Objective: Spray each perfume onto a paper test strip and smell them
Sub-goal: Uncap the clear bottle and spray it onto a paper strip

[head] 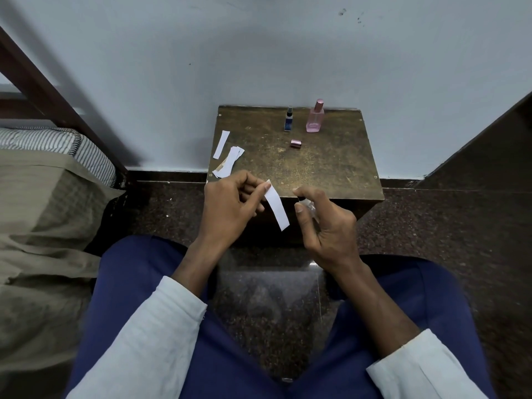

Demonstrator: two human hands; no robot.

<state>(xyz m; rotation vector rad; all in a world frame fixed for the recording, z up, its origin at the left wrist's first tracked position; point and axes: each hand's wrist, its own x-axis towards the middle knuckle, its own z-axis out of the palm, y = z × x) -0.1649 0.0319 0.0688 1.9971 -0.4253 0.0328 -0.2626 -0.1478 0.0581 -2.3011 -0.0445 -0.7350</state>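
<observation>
My left hand (230, 208) pinches the top end of a white paper test strip (277, 207), which hangs down to the right in front of the table's near edge. My right hand (325, 223) grips a small clear spray bottle (307, 203), mostly hidden by the fingers, with the index finger over its top. The bottle sits just right of the strip. On the brown table (331, 165) at the back stand a small dark blue bottle (288, 119) and a pink perfume bottle (314, 118). A pink cap (296, 144) lies in front of them.
Several spare paper strips (229, 161) lie at the table's left side, one strip (221, 144) apart from the pile. A bed with striped bedding (57, 145) stands at left, a dark furniture edge (489, 145) at right. My blue-trousered knees (138, 283) are below the hands.
</observation>
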